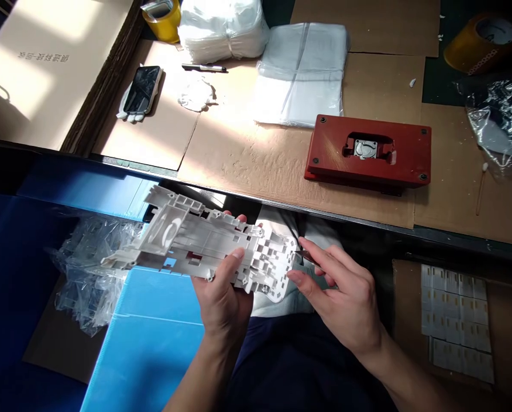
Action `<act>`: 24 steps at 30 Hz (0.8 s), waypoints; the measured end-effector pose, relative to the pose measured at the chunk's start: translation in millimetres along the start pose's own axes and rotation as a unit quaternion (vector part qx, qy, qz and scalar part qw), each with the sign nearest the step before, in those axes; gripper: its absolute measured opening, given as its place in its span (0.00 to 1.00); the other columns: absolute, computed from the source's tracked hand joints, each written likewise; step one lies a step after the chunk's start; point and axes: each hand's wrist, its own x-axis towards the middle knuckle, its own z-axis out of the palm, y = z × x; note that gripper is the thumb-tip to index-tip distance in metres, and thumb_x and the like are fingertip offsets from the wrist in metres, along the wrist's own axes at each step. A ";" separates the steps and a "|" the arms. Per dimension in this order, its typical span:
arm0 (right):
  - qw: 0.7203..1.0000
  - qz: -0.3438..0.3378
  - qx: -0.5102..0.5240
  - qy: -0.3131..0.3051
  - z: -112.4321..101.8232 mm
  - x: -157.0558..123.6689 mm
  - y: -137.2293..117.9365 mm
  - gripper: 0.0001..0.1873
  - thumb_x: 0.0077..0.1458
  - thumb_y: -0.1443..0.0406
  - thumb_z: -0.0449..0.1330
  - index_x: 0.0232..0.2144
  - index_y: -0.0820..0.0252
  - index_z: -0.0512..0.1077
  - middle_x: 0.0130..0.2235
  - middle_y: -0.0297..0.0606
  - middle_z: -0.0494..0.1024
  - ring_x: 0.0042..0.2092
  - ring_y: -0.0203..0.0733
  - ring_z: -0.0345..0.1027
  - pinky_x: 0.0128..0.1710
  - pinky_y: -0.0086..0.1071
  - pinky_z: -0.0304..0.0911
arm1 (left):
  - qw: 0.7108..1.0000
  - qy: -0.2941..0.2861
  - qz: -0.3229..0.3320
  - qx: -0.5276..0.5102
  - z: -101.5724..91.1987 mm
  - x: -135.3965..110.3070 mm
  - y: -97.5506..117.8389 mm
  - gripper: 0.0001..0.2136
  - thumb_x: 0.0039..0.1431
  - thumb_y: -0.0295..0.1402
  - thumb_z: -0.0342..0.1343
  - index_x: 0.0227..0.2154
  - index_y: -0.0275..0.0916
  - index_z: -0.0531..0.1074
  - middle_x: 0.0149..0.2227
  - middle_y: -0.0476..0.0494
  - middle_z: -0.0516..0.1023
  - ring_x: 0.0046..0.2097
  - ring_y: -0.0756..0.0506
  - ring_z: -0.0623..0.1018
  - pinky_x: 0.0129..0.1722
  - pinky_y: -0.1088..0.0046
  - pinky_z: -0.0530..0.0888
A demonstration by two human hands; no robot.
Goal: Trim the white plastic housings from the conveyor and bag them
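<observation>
A white molded plastic frame, full of square cutouts and small posts, is held over my lap at a slant. My left hand grips its near edge, thumb on top and fingertips showing at the far side. At the frame's right end, my right hand pinches a small dark blade, its tip at the rounded, perforated edge. Most of the blade's handle is hidden in the fingers. Whether the tip touches the plastic I cannot tell.
The cardboard-covered table carries a red fixture block, stacked plastic bags, a phone, a pen and tape rolls. Blue plastic sheeting and bagged clear parts lie left; white pieces lie right.
</observation>
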 end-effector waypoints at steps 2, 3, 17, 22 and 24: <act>1.000 0.002 0.005 0.003 0.0 0.2 0.0 0.26 0.59 0.54 0.65 0.53 0.66 0.77 0.30 0.37 0.74 0.27 0.34 0.68 0.26 0.29 0.63 | 1.000 0.004 0.002 -0.004 0.6 -0.5 -0.1 0.25 0.50 0.20 0.63 0.51 0.47 0.76 0.50 0.44 0.82 0.62 0.35 0.73 0.60 0.54 0.72; 1.000 0.000 0.006 0.005 0.1 0.0 -0.1 0.25 0.60 0.55 0.65 0.53 0.67 0.78 0.29 0.37 0.74 0.27 0.34 0.68 0.26 0.29 0.63 | 1.000 0.007 0.000 -0.006 1.0 -0.8 -0.1 0.25 0.50 0.20 0.63 0.52 0.47 0.76 0.51 0.44 0.82 0.62 0.35 0.73 0.61 0.54 0.72; 0.999 -0.050 -0.008 -0.002 -1.4 0.8 1.1 0.32 0.57 0.50 0.66 0.52 0.73 0.78 0.28 0.39 0.73 0.27 0.36 0.67 0.26 0.31 0.63 | 1.000 0.028 -0.001 -0.002 -0.3 -2.5 -4.5 0.28 0.51 0.23 0.65 0.56 0.47 0.72 0.55 0.41 0.79 0.60 0.33 0.75 0.60 0.50 0.72; 0.998 -0.055 -0.013 0.004 -1.0 -0.5 -0.5 0.32 0.58 0.49 0.65 0.51 0.73 0.78 0.27 0.38 0.72 0.27 0.36 0.67 0.27 0.31 0.65 | 0.999 0.033 -0.005 -0.014 0.1 -3.6 -3.4 0.29 0.49 0.19 0.63 0.55 0.46 0.73 0.55 0.41 0.79 0.62 0.34 0.73 0.60 0.50 0.73; 0.998 -0.055 -0.018 0.008 0.3 -1.9 -1.0 0.30 0.59 0.49 0.64 0.50 0.72 0.79 0.26 0.37 0.71 0.26 0.36 0.66 0.28 0.31 0.66 | 0.999 0.033 -0.002 -0.012 0.2 -3.8 -2.5 0.29 0.49 0.19 0.62 0.55 0.46 0.73 0.55 0.41 0.79 0.62 0.34 0.72 0.60 0.50 0.73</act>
